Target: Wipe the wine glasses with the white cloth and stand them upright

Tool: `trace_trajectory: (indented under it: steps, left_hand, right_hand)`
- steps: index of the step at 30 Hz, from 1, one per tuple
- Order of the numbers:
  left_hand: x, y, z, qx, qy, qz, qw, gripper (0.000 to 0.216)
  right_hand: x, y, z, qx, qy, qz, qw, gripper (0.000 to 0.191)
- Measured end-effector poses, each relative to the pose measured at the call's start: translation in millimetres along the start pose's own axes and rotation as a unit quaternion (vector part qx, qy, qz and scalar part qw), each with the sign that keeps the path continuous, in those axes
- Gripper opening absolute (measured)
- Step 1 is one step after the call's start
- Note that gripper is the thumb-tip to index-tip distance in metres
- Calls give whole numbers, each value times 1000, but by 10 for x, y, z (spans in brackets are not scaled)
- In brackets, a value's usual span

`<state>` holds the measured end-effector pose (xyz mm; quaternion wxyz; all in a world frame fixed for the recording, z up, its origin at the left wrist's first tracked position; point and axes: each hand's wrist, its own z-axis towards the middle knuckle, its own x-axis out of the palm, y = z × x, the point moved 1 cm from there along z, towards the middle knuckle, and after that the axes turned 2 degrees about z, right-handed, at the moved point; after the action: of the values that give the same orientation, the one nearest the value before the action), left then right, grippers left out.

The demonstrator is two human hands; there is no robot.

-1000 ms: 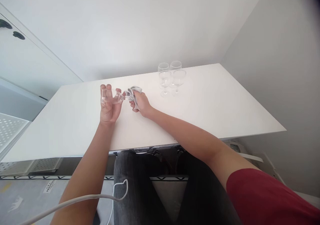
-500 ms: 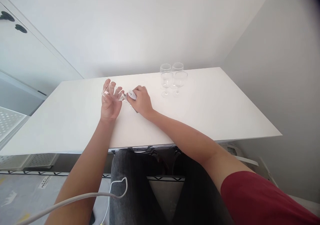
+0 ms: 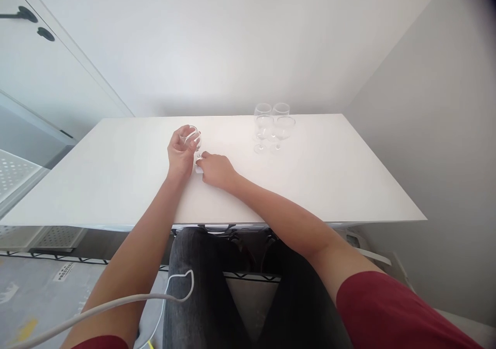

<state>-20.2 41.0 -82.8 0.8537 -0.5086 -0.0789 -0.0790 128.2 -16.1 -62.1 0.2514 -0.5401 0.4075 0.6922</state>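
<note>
My left hand (image 3: 181, 155) is wrapped around the bowl of a clear wine glass (image 3: 192, 138), its rim facing up. Just below the bowl, my right hand (image 3: 217, 169) is closed with its fingertips around a small white object (image 3: 199, 169) by the lower part of the glass. Whether that object is cloth or something firmer I cannot make out. The fingers largely hide the glass's stem and foot. To the right, several clear stemmed glasses (image 3: 284, 126) stand upright in a close group on the white table (image 3: 333, 178).
A white wall (image 3: 232, 44) rises behind the table, with a grey wall (image 3: 437, 132) on the right. At the left is a door with a black handle (image 3: 27, 14). A white cable (image 3: 116, 302) crosses over my left forearm and leg.
The wine glass has turned from lying sideways to rim up. My left fingers, spread before, now wrap its bowl. My right hand has moved slightly down and left, with the white object. The view has shifted slightly.
</note>
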Motion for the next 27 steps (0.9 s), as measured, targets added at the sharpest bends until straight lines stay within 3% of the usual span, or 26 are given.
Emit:
trace_trajectory:
  steps: [6, 10, 13, 18, 22, 27]
  left_hand:
    - [33, 43, 22, -53, -27, -55, 997, 71]
    - [-70, 157, 46, -89, -151, 6, 985, 71]
    - [-153, 197, 26, -93, -196, 104, 971, 67]
    - [-135, 134, -27, -118, -149, 126, 974, 65]
    - [-79, 90, -41, -142, -123, 140, 972, 67]
    - [-69, 63, -77, -173, -100, 190, 961, 59]
  right_hand:
    - [16, 71, -35, 19, 14, -34, 999, 37]
    - [18, 74, -164, 29, 4, -47, 998, 43]
    - [-1, -19, -444, 38, 6, -43, 998, 53]
    - [-93, -489, -1312, 123, -6, -20, 992, 58]
    - [-221, -931, -2016, 221, -52, -32, 973, 56]
    - [-309, -1146, -2307, 284, -67, -48, 955, 59]
